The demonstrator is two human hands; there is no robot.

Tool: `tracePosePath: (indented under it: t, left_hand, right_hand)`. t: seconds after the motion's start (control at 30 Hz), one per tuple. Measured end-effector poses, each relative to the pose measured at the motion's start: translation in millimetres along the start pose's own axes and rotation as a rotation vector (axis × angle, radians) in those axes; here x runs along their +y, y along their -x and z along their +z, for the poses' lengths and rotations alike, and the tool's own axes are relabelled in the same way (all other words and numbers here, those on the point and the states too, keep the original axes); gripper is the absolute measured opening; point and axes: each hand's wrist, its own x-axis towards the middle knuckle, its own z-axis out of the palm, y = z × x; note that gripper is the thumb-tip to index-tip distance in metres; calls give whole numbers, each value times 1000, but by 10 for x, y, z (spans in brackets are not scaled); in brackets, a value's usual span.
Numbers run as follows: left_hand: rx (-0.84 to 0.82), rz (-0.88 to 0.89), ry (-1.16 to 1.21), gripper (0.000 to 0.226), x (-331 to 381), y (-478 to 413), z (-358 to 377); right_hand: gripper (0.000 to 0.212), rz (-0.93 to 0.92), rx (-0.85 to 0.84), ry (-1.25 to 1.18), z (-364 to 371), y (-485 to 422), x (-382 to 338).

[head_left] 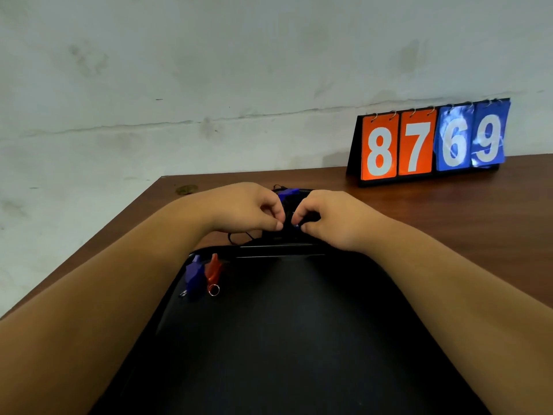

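The left hand (245, 208) and right hand (329, 217) each pinch a small dark part (288, 218), fingertips nearly together, at the far edge of the black fabric case (284, 324) on the brown wooden tabletop (449, 220).

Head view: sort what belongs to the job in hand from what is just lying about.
In the job: left hand and right hand, both pinching a small dark part; black case.
Lying about: flip scoreboard on the wooden table; blue tag and red tag on the case.
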Motion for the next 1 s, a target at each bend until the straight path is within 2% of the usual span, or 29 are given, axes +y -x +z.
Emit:
tracePosePath:
  t: [0.13,0.33,0.5,0.7,0.8,0.9,1.0]
  left_hand:
    - [-14,-1,54,17,-26,-51,63]
    - [94,-1,49,20,-66,-66,133]
    - [181,-5,74,21,-120,-12,99]
    - [203,13,61,40,-132,42,78]
    - [214,8,10,36,-169,57,60]
    - [258,-5,14,24,-197,65,52]
    - [316,-11,44,24,-198,80,41]
  right_hand:
    - [23,-21,-51,45,-5,5,7]
    - [25,0,-8,70,21,-11,38]
    - [35,101,129,9,25,-29,108]
    - [41,251,284,-118,-7,-34,171]
    - [46,317,283,-156,-87,-27,193]
    - [38,354,222,-89,-127,-49,184]
    - [26,308,303,17,-88,-23,187]
